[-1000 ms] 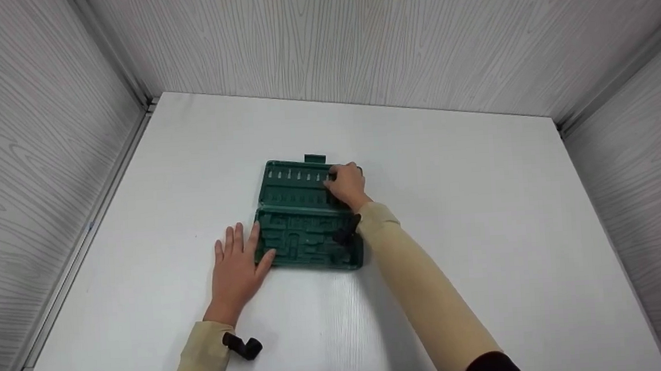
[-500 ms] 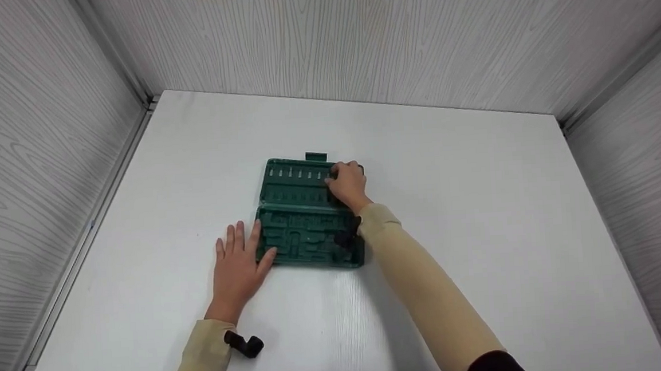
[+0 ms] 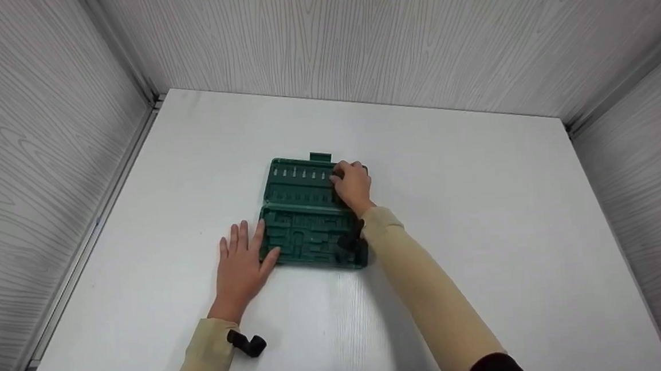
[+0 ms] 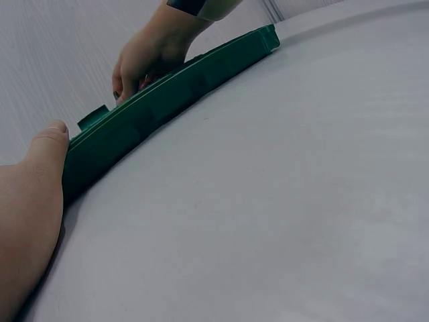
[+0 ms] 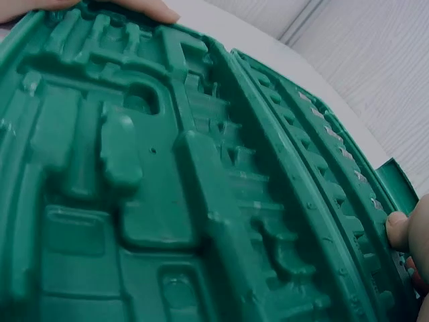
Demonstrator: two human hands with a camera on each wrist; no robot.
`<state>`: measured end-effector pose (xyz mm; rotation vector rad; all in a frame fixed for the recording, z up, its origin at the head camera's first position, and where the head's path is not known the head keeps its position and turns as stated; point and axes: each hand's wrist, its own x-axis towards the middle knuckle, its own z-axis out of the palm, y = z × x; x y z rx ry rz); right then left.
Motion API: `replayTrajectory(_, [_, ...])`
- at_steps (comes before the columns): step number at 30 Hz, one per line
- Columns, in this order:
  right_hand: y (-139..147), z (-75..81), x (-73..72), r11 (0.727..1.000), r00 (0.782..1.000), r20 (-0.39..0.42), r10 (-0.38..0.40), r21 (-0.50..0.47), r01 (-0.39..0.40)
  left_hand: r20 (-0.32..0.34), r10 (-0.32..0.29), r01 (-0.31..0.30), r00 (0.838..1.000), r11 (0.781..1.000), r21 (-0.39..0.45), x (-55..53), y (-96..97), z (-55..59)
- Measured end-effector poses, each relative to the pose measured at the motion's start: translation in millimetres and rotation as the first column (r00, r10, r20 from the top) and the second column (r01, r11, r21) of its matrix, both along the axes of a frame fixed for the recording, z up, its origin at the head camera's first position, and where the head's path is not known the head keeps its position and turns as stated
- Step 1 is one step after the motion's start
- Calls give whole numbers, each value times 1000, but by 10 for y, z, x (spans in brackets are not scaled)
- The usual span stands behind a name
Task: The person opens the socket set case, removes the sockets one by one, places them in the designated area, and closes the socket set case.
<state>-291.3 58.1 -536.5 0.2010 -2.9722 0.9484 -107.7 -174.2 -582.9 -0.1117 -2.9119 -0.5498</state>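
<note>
A green plastic bit case [image 3: 309,208] lies opened flat on the white table, its moulded slots facing up. Along its far half runs a row of small pale metal bits [image 3: 304,174]. My right hand [image 3: 354,185] reaches over the right end of that row with its fingers bent down into the case. In the right wrist view its thumb [image 5: 398,229] touches the row; I cannot tell what is between the fingertips. My left hand [image 3: 240,274] lies flat with fingers spread, its index finger and thumb on the case's near left edge.
The case's latch flap [image 3: 321,157] sticks out at the far side. A black wrist camera [image 3: 247,344] juts from the left sleeve, and another [image 3: 350,240] overlaps the case's near right part. Pale wood-grain walls [image 3: 322,42] enclose the white table [image 3: 481,210] at the back and sides.
The head view has shifted slightly. My right hand stays over the row's right end, its fingertips now covering a pale bit that showed beside them. The left hand holds its place.
</note>
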Motion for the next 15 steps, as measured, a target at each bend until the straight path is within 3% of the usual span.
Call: replayTrajectory(15, [-16, -1, 17, 999, 999, -34, -30, -32, 29, -11, -5, 5, 1000, 1000, 9, 10, -3, -11])
